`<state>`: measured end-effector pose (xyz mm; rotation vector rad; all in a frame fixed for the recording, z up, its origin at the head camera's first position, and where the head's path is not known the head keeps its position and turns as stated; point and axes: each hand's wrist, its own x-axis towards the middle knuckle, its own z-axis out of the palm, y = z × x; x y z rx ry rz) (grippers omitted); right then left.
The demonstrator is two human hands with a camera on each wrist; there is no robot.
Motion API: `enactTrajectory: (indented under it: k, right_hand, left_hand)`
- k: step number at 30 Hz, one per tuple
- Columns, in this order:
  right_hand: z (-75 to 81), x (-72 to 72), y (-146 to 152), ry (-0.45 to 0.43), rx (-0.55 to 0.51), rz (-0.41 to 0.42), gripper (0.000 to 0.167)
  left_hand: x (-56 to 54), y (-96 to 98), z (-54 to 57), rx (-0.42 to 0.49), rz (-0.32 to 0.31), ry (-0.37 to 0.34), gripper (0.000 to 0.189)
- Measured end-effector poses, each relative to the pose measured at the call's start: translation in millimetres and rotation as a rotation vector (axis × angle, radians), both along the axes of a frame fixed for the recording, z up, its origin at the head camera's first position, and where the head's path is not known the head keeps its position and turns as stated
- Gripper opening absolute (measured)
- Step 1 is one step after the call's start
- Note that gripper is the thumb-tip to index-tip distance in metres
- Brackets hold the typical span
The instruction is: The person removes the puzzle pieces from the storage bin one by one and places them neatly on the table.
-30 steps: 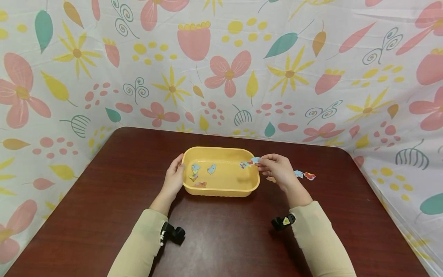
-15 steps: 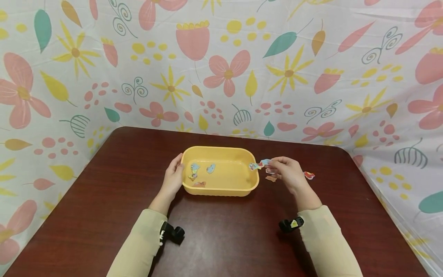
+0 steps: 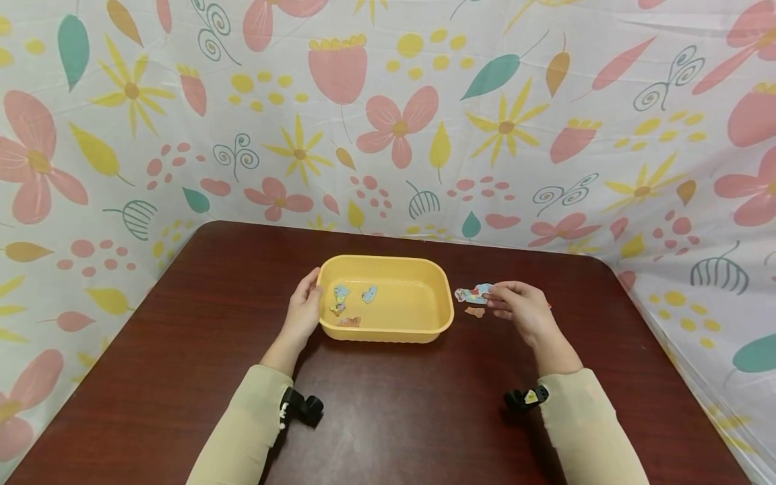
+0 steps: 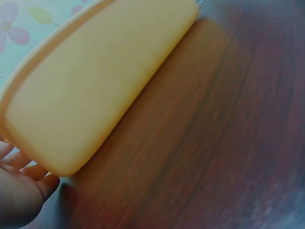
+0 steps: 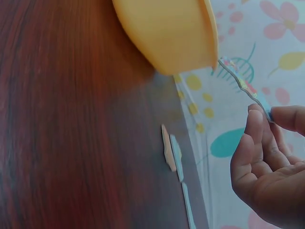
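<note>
While the right hand (image 3: 524, 310) pinched one end of a bright picture strip (image 3: 472, 294), I watched the grip from afar for trouble. It was narrow, thumb against fingers, and held that end alone; the rest of the strip stuck out to the left without support. To me it seemed more than one bit fitted together, though I couldn't be sure, so a hard squeeze or a twist might have split it at a seam. Just left of its free end stood the yellow tray (image 3: 400, 308), near but apart in the head view; a swing that way could have knocked the strip against the rim. On the table (image 3: 400, 417), just nearer me than the strip, lay a brown scrap (image 3: 475, 312). From the right wrist I saw a pale blue scrap (image 5: 177, 157) close beside it and a slim scrap (image 5: 188, 205) next in line; a careless lowering could have shoved them. A red edge (image 3: 549, 306) peeped out right of the grip, mostly hidden, where the hand might have brushed it. Farthest left, the left hand (image 3: 303, 306) cupped the tray's end; had it tugged, the loose pieces (image 3: 341, 294) inside might have slid.
</note>
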<state>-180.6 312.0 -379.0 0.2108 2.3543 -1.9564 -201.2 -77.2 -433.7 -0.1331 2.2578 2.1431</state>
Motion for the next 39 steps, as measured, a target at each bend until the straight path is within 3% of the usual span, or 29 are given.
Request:
enactTrajectory:
  k: [13, 23, 32, 37, 39]
  right_hand:
    - [-12.4, 7.6, 32, -0.036, -0.007, -0.033, 0.027]
    - [-20.8, 11.2, 54, -0.081, -0.026, -0.071, 0.016]
    - [-29.6, 8.4, 65, -0.128, 0.017, -0.048, 0.039]
    - [-31.7, 9.4, 68, -0.14, 0.035, -0.041, 0.021]
    - [-32.5, 9.7, 68, -0.145, 0.046, -0.041, 0.021]
  left_hand:
    - [-1.4, 0.1, -0.8, 0.002, 0.0, 0.007, 0.047]
    - [0.1, 0.5, -0.1, -0.001, -0.005, -0.001, 0.047]
    - [-0.1, -0.4, -0.8, -0.004, -0.007, 0.001, 0.047]
    - [-0.9, -0.1, -0.9, 0.001, -0.011, 0.007, 0.047]
    - [-1.2, 0.0, -1.1, 0.002, -0.013, 0.01, 0.047]
